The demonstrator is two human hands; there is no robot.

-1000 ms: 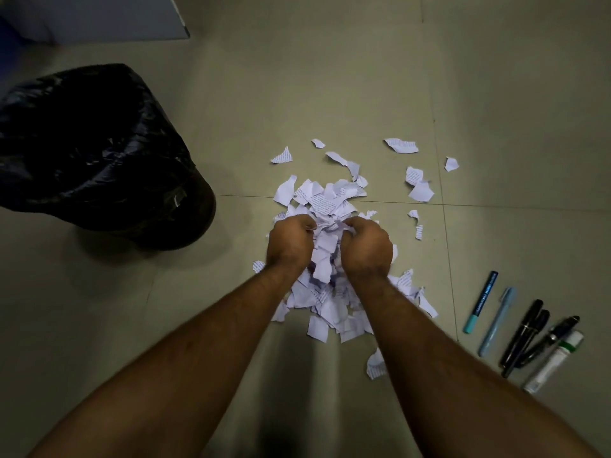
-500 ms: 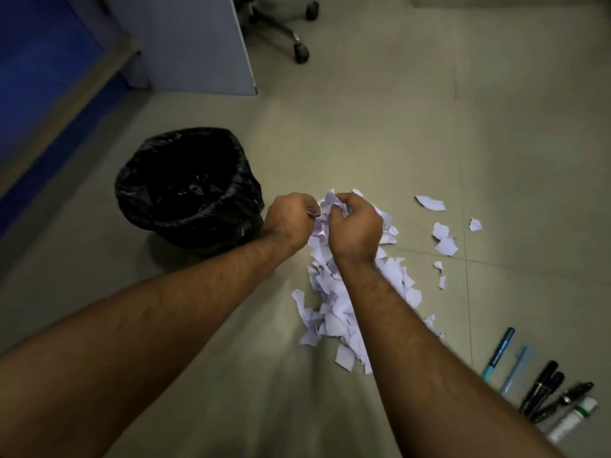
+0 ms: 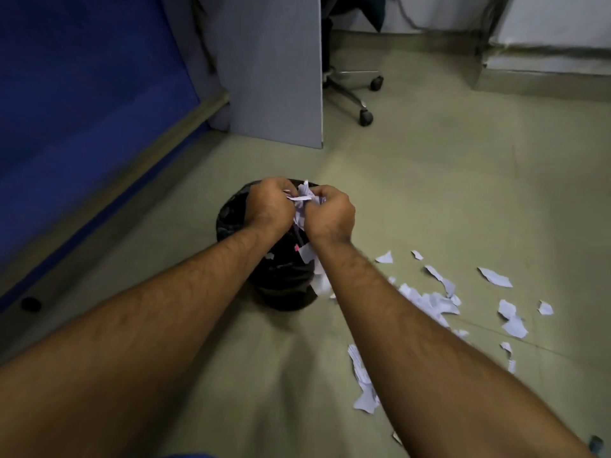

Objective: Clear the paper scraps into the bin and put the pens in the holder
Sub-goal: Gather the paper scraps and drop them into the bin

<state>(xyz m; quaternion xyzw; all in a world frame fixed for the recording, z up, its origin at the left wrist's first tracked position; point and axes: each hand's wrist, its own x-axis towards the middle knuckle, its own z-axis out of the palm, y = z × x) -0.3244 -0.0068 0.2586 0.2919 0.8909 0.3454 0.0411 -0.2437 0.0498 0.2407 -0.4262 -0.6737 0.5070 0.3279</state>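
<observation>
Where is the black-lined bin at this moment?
In the head view the black-lined bin stands on the floor at centre, directly beneath both hands clutching white paper scraps, left of the scattered scraps.

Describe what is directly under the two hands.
The bin, lined in black, sits under the left hand and right hand, which clutch paper scraps. Its contents are mostly covered.

Black bin (image 3: 281,289) at centre; white paper scraps (image 3: 436,304) lower right on beige tiled floor (image 3: 429,200); blue panel (image 3: 82,110) upper left; grey partition (image 3: 274,77) above.
</observation>
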